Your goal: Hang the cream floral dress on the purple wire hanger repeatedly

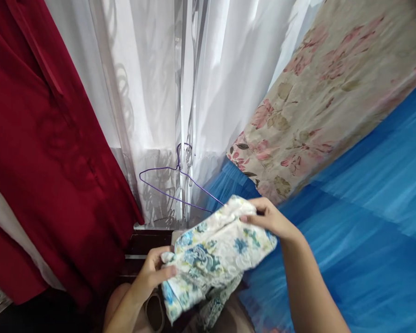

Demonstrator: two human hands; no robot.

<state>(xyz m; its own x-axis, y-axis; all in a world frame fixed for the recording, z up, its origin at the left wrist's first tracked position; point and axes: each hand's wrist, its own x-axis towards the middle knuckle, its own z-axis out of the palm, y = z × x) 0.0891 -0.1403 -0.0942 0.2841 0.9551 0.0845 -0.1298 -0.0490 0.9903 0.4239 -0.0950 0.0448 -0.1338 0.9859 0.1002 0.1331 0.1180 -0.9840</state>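
Note:
Between my hands is a white garment printed with blue, green and yellow flowers; its exact kind cannot be made out. My left hand pinches its left end, thumb on top and fingers beneath. At the upper right corner my right hand grips the edge in the same way. Just behind the garment hangs a purple wire hanger, hooked on the white metal bars. The garment hides the hanger's right end. Under it, a darker patterned cloth lies near my lap, partly covered.
White curtains hang behind white metal bars. On the left falls a long red curtain or cloth. A beige floral cloth and layered blue tulle hang close on the right. A dark wooden ledge runs below the curtains.

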